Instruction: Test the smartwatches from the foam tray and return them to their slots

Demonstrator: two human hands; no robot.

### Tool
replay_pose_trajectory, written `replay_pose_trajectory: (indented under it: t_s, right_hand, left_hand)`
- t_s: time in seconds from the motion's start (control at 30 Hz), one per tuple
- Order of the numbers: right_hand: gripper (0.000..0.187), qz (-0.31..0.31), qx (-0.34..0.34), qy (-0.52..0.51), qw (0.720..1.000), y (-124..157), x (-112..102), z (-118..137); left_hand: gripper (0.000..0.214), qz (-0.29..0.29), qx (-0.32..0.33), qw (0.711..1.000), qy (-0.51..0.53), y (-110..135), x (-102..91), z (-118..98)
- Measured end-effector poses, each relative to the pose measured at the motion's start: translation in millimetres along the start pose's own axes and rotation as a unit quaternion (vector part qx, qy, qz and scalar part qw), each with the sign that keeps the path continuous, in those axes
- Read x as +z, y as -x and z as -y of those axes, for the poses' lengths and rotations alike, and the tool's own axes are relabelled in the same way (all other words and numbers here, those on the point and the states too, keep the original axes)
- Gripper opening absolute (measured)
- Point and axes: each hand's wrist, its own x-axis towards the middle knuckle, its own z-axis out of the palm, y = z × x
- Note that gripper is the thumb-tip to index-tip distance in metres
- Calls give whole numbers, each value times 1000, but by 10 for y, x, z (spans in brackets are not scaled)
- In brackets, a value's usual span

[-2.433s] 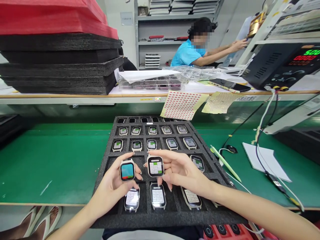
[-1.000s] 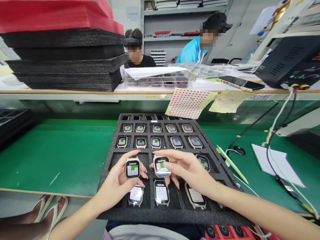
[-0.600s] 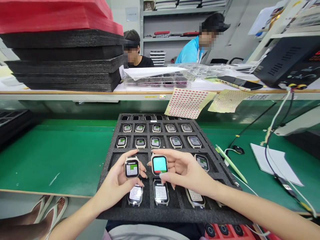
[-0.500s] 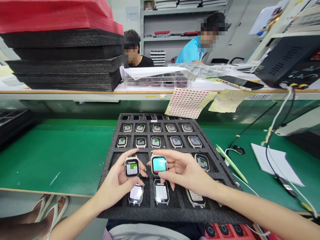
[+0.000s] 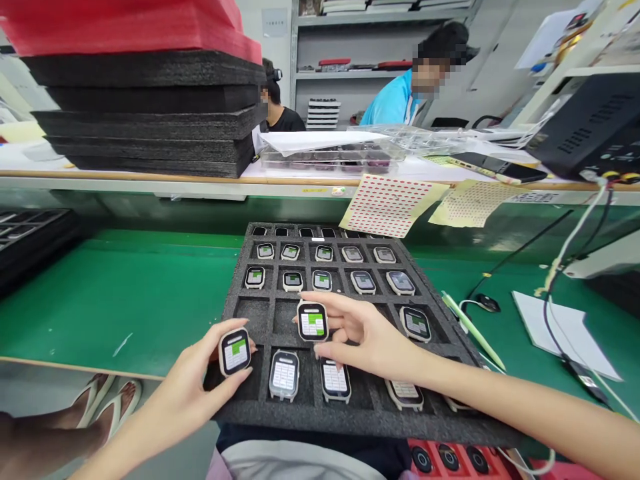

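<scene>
Between its thumb and fingers, my left hand [image 5: 200,373] grips a smartwatch body [image 5: 235,351] without a strap, over the tray's front left corner. A second smartwatch body [image 5: 313,321] is pinched in my right hand [image 5: 357,333], above the middle rows. Both lit screens face me with white and green blocks. Below them lies a black foam tray [image 5: 350,417] with square pockets, many of them holding more watch bodies. One watch [image 5: 285,375] with a white grid on its screen rests in the front row. My right hand and forearm hide some pockets.
Stacked black foam sheets [image 5: 150,120] stand on the shelf at left under red foam. Sticker sheets [image 5: 393,205] hang off the shelf edge. A green pen [image 5: 473,330], cables and white paper [image 5: 563,333] lie right of the tray. Two people sit beyond.
My left hand has moved left and slightly down with its watch, away from the right hand. The right-hand watch's screen has gone from a cyan picture to white and green blocks.
</scene>
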Motion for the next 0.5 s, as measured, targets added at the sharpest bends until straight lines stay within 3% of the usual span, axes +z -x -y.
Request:
replay_pose_trajectory:
  t_s: [0.1,0.2,0.27,0.37,0.5]
  right_hand:
    - [61,0,-28,148,989,-147,25,-43]
    - [53,23,-82,346,934,-286,34,-48]
    - [57,43,-98,418,902,-317,10,-5]
    - [52,46,-103,484,868,-209,-73,151]
    - [16,96,-79,567,815,160,-95,407]
  left_hand:
    - [43,24,69,984,-161,7,-85,37]
    - [47,66,120,966,-221,-45,-147,-6]
    - [48,85,132,952,-261,-75,-209,-54]
    - [44,113,156,928,-319,-96,-281,-130]
    - [40,90,260,892,-359,-138,-130,-127]
